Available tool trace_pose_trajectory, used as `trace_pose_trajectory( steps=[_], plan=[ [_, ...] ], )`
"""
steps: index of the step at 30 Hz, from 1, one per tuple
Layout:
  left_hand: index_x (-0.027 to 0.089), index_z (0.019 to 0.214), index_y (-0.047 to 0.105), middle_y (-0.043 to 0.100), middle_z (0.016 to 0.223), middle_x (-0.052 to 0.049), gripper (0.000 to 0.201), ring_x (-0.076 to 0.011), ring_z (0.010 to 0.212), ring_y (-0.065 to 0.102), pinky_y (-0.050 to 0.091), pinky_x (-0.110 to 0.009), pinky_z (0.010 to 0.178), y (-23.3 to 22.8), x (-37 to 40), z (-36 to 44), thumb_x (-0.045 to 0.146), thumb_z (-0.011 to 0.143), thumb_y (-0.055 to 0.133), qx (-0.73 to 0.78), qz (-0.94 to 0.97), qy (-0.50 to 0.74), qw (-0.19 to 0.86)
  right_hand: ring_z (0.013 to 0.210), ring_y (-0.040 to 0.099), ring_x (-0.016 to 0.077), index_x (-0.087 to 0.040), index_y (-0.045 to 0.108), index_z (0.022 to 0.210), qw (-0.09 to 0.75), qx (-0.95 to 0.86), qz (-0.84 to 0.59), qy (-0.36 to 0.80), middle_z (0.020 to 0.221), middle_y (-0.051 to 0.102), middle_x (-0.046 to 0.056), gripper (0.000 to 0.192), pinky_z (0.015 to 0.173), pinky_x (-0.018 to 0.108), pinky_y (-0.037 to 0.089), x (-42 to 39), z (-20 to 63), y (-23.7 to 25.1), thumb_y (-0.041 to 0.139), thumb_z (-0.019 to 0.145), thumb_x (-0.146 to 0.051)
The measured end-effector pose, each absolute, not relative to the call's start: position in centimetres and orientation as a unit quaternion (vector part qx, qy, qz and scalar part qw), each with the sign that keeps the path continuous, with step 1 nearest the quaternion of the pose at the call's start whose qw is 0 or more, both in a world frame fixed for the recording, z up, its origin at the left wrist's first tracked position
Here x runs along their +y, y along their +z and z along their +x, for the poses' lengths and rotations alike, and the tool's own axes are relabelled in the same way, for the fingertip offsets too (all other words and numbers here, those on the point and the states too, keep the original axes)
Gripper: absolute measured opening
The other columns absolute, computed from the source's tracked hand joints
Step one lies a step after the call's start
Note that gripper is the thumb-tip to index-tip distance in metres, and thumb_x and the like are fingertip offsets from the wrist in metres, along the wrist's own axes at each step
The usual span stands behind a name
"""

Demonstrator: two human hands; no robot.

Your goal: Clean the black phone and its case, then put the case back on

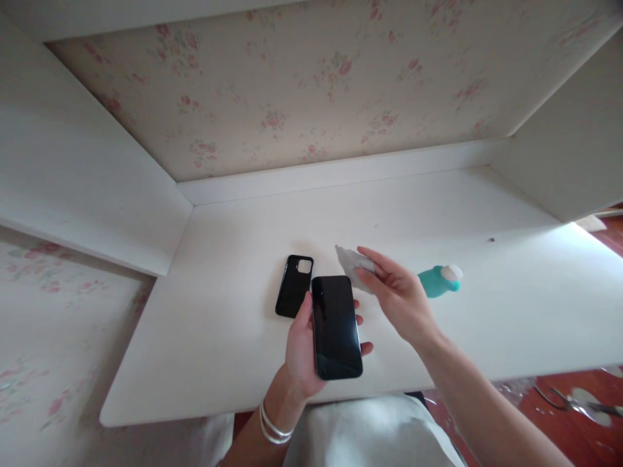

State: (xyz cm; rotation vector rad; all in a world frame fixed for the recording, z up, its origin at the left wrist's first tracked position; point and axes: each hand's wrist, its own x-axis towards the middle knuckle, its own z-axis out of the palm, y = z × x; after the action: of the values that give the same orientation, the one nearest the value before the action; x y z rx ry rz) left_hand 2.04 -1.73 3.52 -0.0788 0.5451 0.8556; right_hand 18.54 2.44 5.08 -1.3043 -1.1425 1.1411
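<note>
My left hand [300, 350] holds a black phone [335, 326] screen up, just above the front part of the white desk [233, 311]. My right hand [400, 297] hovers beside the phone's upper right corner and grips a small grey-white wipe [351, 263] between its fingers. A black phone case [294, 286] lies face down on the desk just left of the phone. A teal bottle with a white cap [440, 280] lies on its side on the desk, behind my right hand.
The desk sits in a white alcove with side panels [87, 188] and flowered wallpaper [302, 97] at the back. A red floor [574, 408] shows at the lower right, with scissors [574, 402] lying on it.
</note>
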Motion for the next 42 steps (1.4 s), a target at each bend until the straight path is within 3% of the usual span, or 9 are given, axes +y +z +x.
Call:
trace_pose_trajectory(
  steps=[2, 5, 8, 11, 21, 26, 35, 39, 42],
  plan=[
    [0.015, 0.116, 0.068, 0.072, 0.112, -0.013, 0.052, -0.0259, 0.094, 0.068, 0.054, -0.056, 0.086, 3.2, -1.7, 2.1, 0.057, 0.095, 0.046, 0.260, -0.042, 0.401, 0.877, 0.087, 0.070, 0.0180, -0.027, 0.069, 0.119, 0.460, -0.584, -0.531, 0.406, 0.103, 0.074, 0.003, 0.027, 0.067, 0.028, 0.058, 1.8, 17.7, 5.6, 0.060, 0.094, -0.029],
    [0.016, 0.114, 0.070, 0.074, 0.109, -0.012, 0.049, -0.0271, 0.100, 0.068, 0.050, -0.050, 0.096, 2.9, -1.7, 2.3, 0.054, 0.095, 0.047, 0.247, -0.044, 0.407, 0.879, 0.114, 0.065, 0.0207, -0.027, 0.064, 0.128, 0.412, -0.754, -0.433, 0.273, 0.116, 0.072, 0.004, 0.036, 0.098, 0.039, 0.054, 1.1, 16.7, 5.8, 0.048, 0.098, -0.015],
    [0.015, 0.121, 0.068, 0.072, 0.114, -0.013, 0.049, -0.0279, 0.116, 0.063, 0.044, -0.042, 0.105, 3.0, -1.5, 2.5, 0.051, 0.097, 0.045, 0.239, -0.042, 0.420, 0.875, 0.127, 0.058, 0.0201, -0.024, 0.036, 0.152, 0.369, -0.837, -0.361, 0.181, 0.133, 0.064, 0.007, 0.057, 0.116, 0.047, 0.039, 1.0, 16.4, 5.4, 0.043, 0.098, -0.008],
    [0.014, 0.129, 0.063, 0.068, 0.123, -0.013, 0.054, -0.0278, 0.127, 0.056, 0.040, -0.039, 0.110, 3.4, -1.3, 2.8, 0.052, 0.097, 0.043, 0.231, -0.042, 0.421, 0.876, 0.132, 0.053, 0.0220, -0.017, 0.016, 0.158, 0.325, -0.857, -0.370, 0.151, 0.142, 0.056, 0.013, 0.065, 0.115, 0.045, 0.041, 0.9, 16.5, 4.9, 0.040, 0.099, -0.009],
    [-0.001, 0.116, 0.064, 0.070, 0.109, -0.022, 0.063, -0.0268, 0.109, 0.067, 0.046, -0.035, 0.102, 2.5, -1.2, 1.7, 0.055, 0.093, 0.047, 0.252, -0.064, 0.399, 0.879, 0.142, 0.037, 0.0220, -0.008, 0.056, 0.137, 0.237, -0.913, -0.299, 0.143, 0.147, 0.049, 0.011, 0.048, 0.120, 0.044, 0.032, -3.1, 16.7, 4.2, 0.040, 0.091, -0.003],
    [0.011, 0.125, 0.062, 0.070, 0.117, -0.014, 0.068, -0.0267, 0.094, 0.070, 0.044, -0.048, 0.104, 2.4, -1.1, 1.0, 0.066, 0.088, 0.049, 0.212, -0.088, 0.361, 0.904, 0.141, 0.039, 0.0202, -0.010, 0.057, 0.135, 0.227, -0.923, -0.278, 0.139, 0.146, 0.050, 0.009, 0.048, 0.120, 0.041, 0.031, -5.7, 17.1, 3.8, 0.042, 0.090, -0.001],
    [0.017, 0.132, 0.056, 0.066, 0.122, -0.015, 0.054, -0.0279, 0.111, 0.062, 0.041, -0.066, 0.102, 4.0, -0.3, 1.7, 0.055, 0.095, 0.045, 0.261, -0.060, 0.476, 0.838, 0.125, 0.060, 0.0187, -0.016, 0.051, 0.142, 0.247, -0.860, -0.252, 0.368, 0.135, 0.062, 0.010, 0.050, 0.109, 0.034, 0.048, -6.9, 19.7, 6.3, 0.042, 0.093, -0.004],
    [0.016, 0.130, 0.059, 0.067, 0.119, -0.014, 0.052, -0.0256, 0.105, 0.064, 0.041, -0.063, 0.103, 4.3, -0.2, 1.4, 0.053, 0.096, 0.044, 0.244, -0.054, 0.479, 0.842, 0.100, 0.071, 0.0180, -0.034, 0.049, 0.143, 0.305, -0.622, -0.448, 0.566, 0.114, 0.073, 0.003, 0.044, 0.086, 0.031, 0.060, -7.5, 21.4, 5.5, 0.047, 0.100, -0.024],
    [0.013, 0.124, 0.062, 0.068, 0.115, -0.014, 0.054, -0.0268, 0.103, 0.065, 0.044, -0.061, 0.100, 4.2, -0.2, 1.2, 0.055, 0.096, 0.044, 0.250, -0.055, 0.470, 0.844, 0.084, 0.071, 0.0191, -0.028, 0.059, 0.135, 0.357, -0.356, -0.530, 0.682, 0.097, 0.074, 0.004, 0.042, 0.071, 0.029, 0.060, -7.1, 22.0, 4.2, 0.058, 0.095, -0.041]
  ],
)
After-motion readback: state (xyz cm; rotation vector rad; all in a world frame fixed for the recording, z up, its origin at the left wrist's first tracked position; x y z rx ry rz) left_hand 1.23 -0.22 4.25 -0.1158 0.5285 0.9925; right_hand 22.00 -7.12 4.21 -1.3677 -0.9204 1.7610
